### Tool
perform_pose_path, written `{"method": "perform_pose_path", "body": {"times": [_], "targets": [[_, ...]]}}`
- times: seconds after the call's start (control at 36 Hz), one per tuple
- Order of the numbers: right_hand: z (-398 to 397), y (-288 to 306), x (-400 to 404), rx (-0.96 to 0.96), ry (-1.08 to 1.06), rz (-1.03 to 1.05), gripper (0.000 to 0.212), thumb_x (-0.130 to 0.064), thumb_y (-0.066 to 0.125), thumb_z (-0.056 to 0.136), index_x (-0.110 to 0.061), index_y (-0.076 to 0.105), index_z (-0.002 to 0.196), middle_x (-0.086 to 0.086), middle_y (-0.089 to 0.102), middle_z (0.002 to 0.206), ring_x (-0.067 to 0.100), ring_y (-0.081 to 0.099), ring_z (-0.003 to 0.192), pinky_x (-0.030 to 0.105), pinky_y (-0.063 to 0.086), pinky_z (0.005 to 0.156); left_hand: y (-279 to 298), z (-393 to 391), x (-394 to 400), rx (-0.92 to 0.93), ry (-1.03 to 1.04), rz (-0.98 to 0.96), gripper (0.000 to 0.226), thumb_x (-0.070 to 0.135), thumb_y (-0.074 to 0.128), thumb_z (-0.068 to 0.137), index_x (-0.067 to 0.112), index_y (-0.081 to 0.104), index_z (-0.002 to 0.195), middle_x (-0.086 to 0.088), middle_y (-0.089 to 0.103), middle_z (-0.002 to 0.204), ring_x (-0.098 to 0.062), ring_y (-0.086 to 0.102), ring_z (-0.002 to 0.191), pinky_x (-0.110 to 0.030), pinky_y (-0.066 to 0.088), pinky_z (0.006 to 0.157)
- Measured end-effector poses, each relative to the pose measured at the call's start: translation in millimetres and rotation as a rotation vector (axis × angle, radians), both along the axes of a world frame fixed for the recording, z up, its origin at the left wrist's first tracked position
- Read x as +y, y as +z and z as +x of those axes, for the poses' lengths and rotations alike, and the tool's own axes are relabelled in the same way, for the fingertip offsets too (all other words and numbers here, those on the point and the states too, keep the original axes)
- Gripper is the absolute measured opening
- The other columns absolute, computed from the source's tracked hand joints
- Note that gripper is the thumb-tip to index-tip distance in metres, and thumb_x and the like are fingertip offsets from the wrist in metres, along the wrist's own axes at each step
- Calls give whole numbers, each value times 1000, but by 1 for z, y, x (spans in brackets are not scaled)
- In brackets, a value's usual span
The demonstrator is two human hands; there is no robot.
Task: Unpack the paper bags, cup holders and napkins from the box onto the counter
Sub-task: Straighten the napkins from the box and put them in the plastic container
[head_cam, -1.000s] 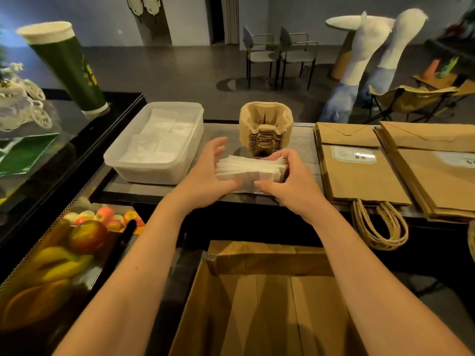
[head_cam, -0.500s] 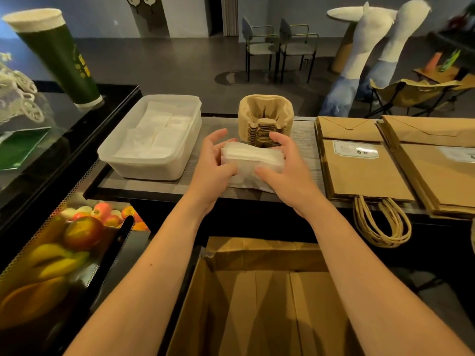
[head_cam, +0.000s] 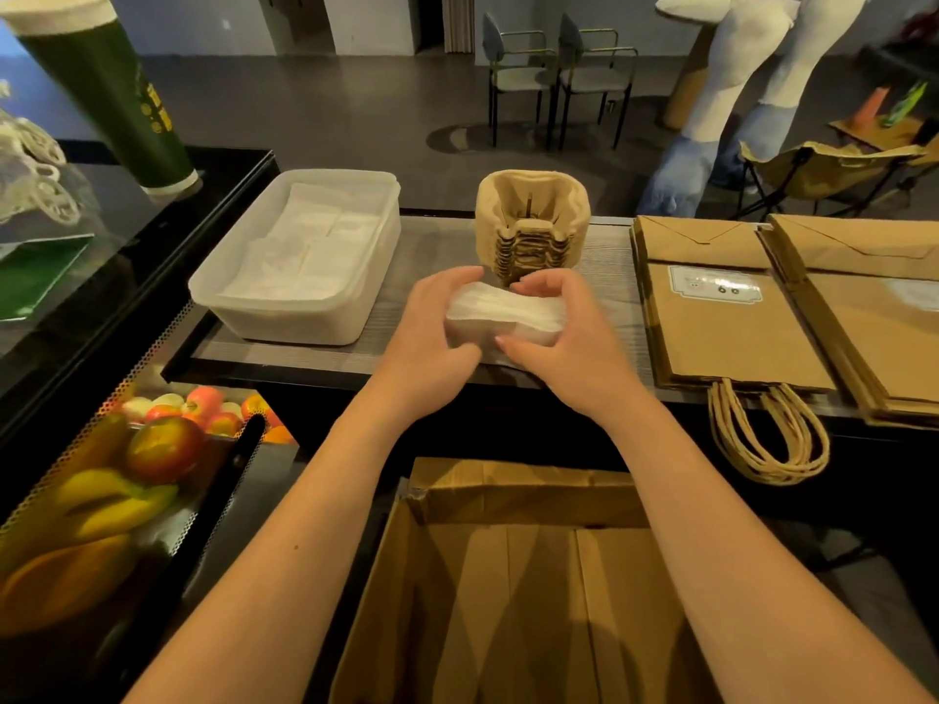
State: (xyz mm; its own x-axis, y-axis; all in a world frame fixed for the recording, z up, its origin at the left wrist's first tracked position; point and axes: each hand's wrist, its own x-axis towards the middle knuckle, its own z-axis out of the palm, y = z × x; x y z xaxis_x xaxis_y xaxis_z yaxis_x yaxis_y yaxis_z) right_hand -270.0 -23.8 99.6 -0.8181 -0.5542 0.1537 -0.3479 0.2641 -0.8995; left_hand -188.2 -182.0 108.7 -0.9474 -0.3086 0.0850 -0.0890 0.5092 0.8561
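Nearest, at the bottom centre of the frame, the open cardboard box (head_cam: 513, 591) shows only its bare brown floor and flaps; left of it, in the lower left, a display case (head_cam: 167, 500) holds apples, bananas and oranges behind a perforated metal edge. Above the box runs the grey wood-grain counter (head_cam: 432, 246); at its near edge, in the middle of the frame, the left hand (head_cam: 432, 337) and the right hand (head_cam: 564, 343) clasp a stack of white napkins (head_cam: 505, 315) from either side, fingers curled over its top and thumbs along its front, so that the stack bulges upward between them. Half a second ago the same stack was held more loosely, the fingers straighter; the hands have since closed in and the stack sits lower against the counter. Just behind the napkins stands a stack of moulded-pulp cup holders (head_cam: 531, 228), partly hidden by the fingertips; to the left sits a translucent plastic tub (head_cam: 300, 256) lined with white napkins; to the right lie two piles of flat brown paper bags (head_cam: 721, 317), their twisted handles hanging over the counter's edge. In the upper left a tall green cup (head_cam: 106, 88) stands on a black glass top; beyond, a dark floor, two chairs (head_cam: 554, 78) and white sculpted legs (head_cam: 731, 94).
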Motion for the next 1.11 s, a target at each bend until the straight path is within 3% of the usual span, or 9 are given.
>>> {"method": "perform_pose_path", "body": {"times": [0.14,0.36,0.44,0.53,0.61,0.72,0.81,0.94,1.11], "targets": [[0,1,-4,-7,3,-16,68,-15,80,87,-25,43,144,-12,52,129,-3,50,109,-5,41,79,2,-1,0,35,77,231,96,-13,53,83,44,19,152,3,29,160,-15,39,141,-41,41,114],[-4,2,-1,-41,-22,-28,67,-10,79,87,-28,45,142,-14,49,129,3,49,114,-2,44,75,2,-3,-3,9,58,348,96,-16,53,83,41,21,154,0,41,153,-17,55,126,-44,47,109],[-6,6,-2,-67,-3,-61,65,-14,82,85,-29,47,138,-20,51,120,1,54,109,4,49,79,1,-5,-5,16,70,302,94,-13,56,84,41,21,153,-1,43,149,-13,56,120,-32,52,101],[-6,3,0,-88,10,-74,62,-15,84,82,-26,50,133,-22,52,118,0,53,110,6,51,80,2,-7,-6,-13,67,230,93,-13,56,85,37,18,154,1,33,157,-9,46,127,-14,47,89],[-7,3,0,-95,21,-94,60,-13,85,82,-24,51,131,-18,53,120,0,53,110,8,51,79,4,-10,-6,-26,50,197,93,-11,57,85,36,16,153,1,35,152,-11,45,130,-14,46,89],[-7,4,-1,-73,29,-60,63,-13,85,81,-25,48,131,-16,52,120,1,52,110,9,52,80,4,-13,-7,-33,49,184,91,-11,57,84,35,20,153,0,40,142,-8,52,116,-5,47,74],[-8,4,-3,-52,14,-33,71,-16,86,81,-28,45,137,-11,51,129,4,52,114,11,51,83,4,-14,-5,-27,45,181,89,-11,56,82,35,24,152,-1,41,138,-9,55,108,-7,49,71],[-8,6,-5,-39,-11,-57,73,-17,85,82,-27,43,140,-13,48,128,-6,48,107,-3,42,76,3,-18,-3,-5,39,256,86,-8,61,82,35,29,149,7,47,128,-9,59,107,-18,53,76],[-9,3,0,5,-12,23,66,-19,86,82,-27,47,135,-15,51,122,3,52,108,5,48,78,4,-16,-9,-34,33,124,72,-5,57,83,34,41,142,11,53,124,-3,58,101,-12,47,79]]}}
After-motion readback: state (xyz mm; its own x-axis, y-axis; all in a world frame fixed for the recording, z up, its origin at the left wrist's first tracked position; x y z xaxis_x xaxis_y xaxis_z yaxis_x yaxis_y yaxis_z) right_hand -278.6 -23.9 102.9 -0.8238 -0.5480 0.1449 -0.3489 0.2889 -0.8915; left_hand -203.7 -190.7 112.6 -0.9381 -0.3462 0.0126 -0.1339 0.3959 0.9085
